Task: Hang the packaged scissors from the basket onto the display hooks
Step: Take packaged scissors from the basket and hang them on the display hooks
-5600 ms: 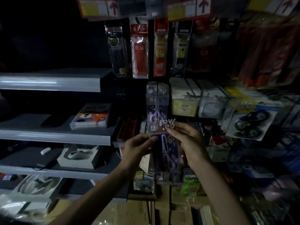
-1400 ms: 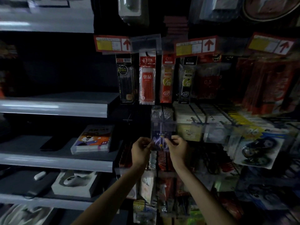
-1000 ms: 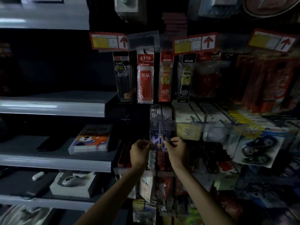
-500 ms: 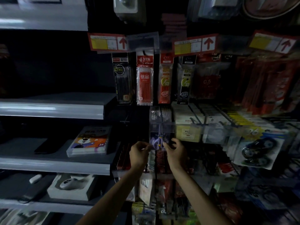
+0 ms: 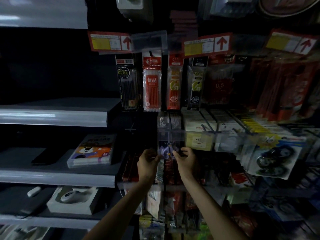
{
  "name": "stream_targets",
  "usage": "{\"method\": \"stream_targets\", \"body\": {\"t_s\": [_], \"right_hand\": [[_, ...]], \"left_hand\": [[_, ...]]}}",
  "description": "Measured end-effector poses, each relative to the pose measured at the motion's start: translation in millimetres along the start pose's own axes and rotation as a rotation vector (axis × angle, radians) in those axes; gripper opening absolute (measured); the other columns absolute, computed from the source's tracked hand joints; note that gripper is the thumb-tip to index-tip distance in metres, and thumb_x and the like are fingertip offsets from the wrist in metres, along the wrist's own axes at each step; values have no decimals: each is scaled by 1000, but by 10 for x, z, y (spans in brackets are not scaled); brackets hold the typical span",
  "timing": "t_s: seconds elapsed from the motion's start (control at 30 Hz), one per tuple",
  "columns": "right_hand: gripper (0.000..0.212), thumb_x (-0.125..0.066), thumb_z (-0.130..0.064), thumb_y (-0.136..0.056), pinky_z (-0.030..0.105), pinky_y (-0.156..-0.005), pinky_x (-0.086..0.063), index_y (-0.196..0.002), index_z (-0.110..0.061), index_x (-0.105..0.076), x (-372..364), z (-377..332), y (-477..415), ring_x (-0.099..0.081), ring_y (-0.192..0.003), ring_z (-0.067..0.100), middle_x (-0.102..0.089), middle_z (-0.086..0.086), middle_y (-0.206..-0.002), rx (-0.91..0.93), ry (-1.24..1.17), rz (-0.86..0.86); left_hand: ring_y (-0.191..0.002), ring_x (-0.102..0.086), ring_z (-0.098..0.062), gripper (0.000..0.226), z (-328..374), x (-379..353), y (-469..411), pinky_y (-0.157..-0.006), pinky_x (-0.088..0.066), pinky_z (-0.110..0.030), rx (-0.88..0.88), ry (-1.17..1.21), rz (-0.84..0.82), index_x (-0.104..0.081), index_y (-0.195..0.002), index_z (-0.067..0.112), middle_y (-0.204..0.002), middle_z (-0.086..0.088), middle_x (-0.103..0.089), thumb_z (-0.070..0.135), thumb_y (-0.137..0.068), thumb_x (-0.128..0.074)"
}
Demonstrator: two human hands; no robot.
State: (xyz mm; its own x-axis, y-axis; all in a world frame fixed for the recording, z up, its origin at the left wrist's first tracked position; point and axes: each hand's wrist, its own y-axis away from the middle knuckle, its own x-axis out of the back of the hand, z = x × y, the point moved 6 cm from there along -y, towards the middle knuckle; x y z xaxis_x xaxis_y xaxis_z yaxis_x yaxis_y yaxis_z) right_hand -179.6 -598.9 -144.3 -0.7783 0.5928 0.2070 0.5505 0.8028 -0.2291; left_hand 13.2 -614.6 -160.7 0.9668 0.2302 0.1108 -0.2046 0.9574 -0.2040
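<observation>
Scissors pack (image 5: 166, 152) raised, pinched between left hand (image 5: 147, 164), right hand (image 5: 187, 163)

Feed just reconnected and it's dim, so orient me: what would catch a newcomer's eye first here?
Dead centre, the left hand and right hand pinch a purple scissors pack by its side edges. Above, red price tags with arrows line the rail over a red pen pack. At left, a cartoon-bear box lies on a grey shelf.
</observation>
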Motion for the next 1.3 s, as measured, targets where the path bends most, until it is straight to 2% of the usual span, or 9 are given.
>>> {"method": "stream_targets", "body": {"t_s": [0.1,0.23,0.4,0.6,0.73,0.93,1.03,1.2,1.3], "right_hand": [[42,-83,-30,-85,37,-85,-54,-120,-14,-66,-25,43,21,-67,-99,22,-69,3,-110,10,-63,-7],[50,-78,-30,-91,43,-95,-55,-133,-9,-63,-93,96,51,-67,-108,23,-68,7,-120,-8,-86,-35],[37,-79,-31,-90,45,-84,-60,-118,-7,-72,-130,85,44,-72,-91,19,-76,5,-100,26,-106,-23],[31,-82,-31,-87,49,-83,-60,-111,-13,-73,-156,106,-12,-71,-88,20,-73,-1,-92,30,-106,-9],[34,-81,-32,-88,48,-82,-61,-113,-12,-71,-154,139,-7,-72,-86,19,-73,-2,-93,30,-115,-13],[39,-80,-26,-89,37,-88,-54,-123,-11,-68,-68,60,57,-65,-99,17,-63,-5,-105,58,-49,-30],[38,-80,-29,-88,39,-86,-56,-121,-16,-67,-46,68,98,-67,-100,18,-65,-5,-105,54,-26,-40],[42,-83,-20,-85,19,-77,-48,-122,-14,-65,80,59,218,-66,-99,17,-63,-7,-99,66,-15,-48],[46,-82,-22,-87,31,-92,-54,-129,-18,-62,179,49,355,-63,-109,13,-65,-6,-113,133,34,-78]], "left_hand": [[-110,-71,-8,62,-37,-43,-25,-92,-61,-29,-31,-24,-50,-68,-131,18,-120,6,-74,52,-82,-84],[-109,-75,-12,89,-114,-89,-50,-92,-63,-34,-15,30,-84,-72,-131,18,-118,2,-78,81,-68,-78],[-104,-77,-17,50,-117,-128,-50,-85,-63,-31,-4,46,-75,-77,-123,16,-108,0,-81,51,-88,-81],[-92,-80,-19,35,-37,-112,-16,-81,-65,-42,25,144,-58,-78,-117,10,-100,-3,-82,31,-90,-82],[-86,-79,-13,19,-18,-65,7,-75,-64,-33,-5,82,-34,-78,-112,12,-99,0,-81,19,-94,-79],[-86,-73,6,20,38,1,65,-72,-57,-14,-24,3,8,-75,-111,18,-99,9,-77,21,-92,-81],[-93,-73,1,23,45,10,84,-76,-58,-15,-37,-29,7,-73,-112,21,-104,7,-77,23,-91,-82],[-108,-71,-9,42,52,52,179,-84,-58,-19,-59,-93,-48,-67,-129,16,-118,3,-75,27,-91,-82],[-118,-66,-9,46,63,105,311,-97,-58,-32,-122,-239,-107,-61,-137,25,-129,8,-69,38,-95,-76]]}}
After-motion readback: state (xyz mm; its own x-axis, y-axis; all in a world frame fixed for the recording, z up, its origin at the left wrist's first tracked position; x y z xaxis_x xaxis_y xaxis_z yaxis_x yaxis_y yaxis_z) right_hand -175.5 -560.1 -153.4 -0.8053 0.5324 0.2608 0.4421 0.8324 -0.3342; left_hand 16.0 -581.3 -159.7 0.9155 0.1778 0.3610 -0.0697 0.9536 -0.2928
